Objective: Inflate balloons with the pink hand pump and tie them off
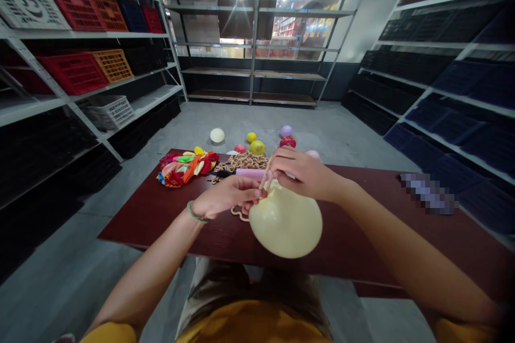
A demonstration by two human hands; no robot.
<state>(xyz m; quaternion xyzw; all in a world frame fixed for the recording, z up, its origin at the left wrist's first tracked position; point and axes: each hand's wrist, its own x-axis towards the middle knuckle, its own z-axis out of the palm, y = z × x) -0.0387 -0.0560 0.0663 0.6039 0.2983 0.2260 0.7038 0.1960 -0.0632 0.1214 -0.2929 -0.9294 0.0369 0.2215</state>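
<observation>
Faced tall metal racks [253,72] across a grey floor [333,123] and worked at a dark red table [140,220]. Held a pale yellow balloon [285,225], already blown up, over the near middle of the tabletop, neck [274,184] pointing up and away; could not tell whether touching the wood. Saw other blown-up balloons [257,147] scattered on the floor past the far edge. Had a heap of bright flat balloons [189,166] at the table's far left corner, just beside a tangle of beige cord [247,161], with a lilac tube [249,173] lying in front of the tangle. Pinched with the left hand [229,195], thumb against fingers, low on a strand of cord [265,176]; grasped the same strand higher up with the right hand [300,169], fingers curled over from above. Could not make out exactly which fingertips pressed on rubber. Seemed to be at the step of tying that strand to the neck, with no finished knot visible. Appeared to call next for wrapping the cord round and drawing it snug, gently enough to spare the thin skin.
</observation>
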